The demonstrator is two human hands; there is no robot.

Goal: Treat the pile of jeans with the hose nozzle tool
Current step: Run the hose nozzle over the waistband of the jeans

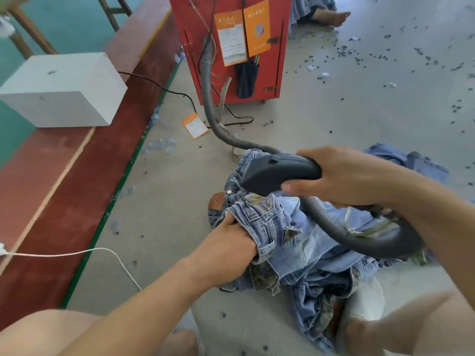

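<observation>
Two hands work over a jeans pile (pixel 303 242) on the grey floor (pixel 334 111), pile at about 5 o'clock of frame centre. Right hand (pixel 344 176) comes in from 3 o'clock, its grip closed round the rear of the dark nozzle (pixel 272 173), thumb under the body, fingers over the top. Nozzle mouth points to 9 o'clock and sits right at the top fold of the pile, by a waistband with a metal button; cannot tell if it touches the cloth. Left hand (pixel 228 250) enters from 7 o'clock, its grip bunched on a denim fold at the pile's 9 o'clock edge, fingers buried in the cloth. Ribbed grey hose (pixel 208 80) runs from the red cabinet (pixel 231 47) at 12 o'clock down across the floor to behind the pile; another stretch loops from under the right hand over the jeans toward 4 o'clock. Orange tags (pixel 257 28) hang on the cabinet front, one orange card (pixel 195 125) lies on the floor near the hose. White box (pixel 61 88) sits on a red strip at 10 o'clock. White cord (pixel 102 250) crosses the floor at 8 o'clock. Dark scraps dot the floor toward 2 o'clock. Bare knees at the bottom edge
</observation>
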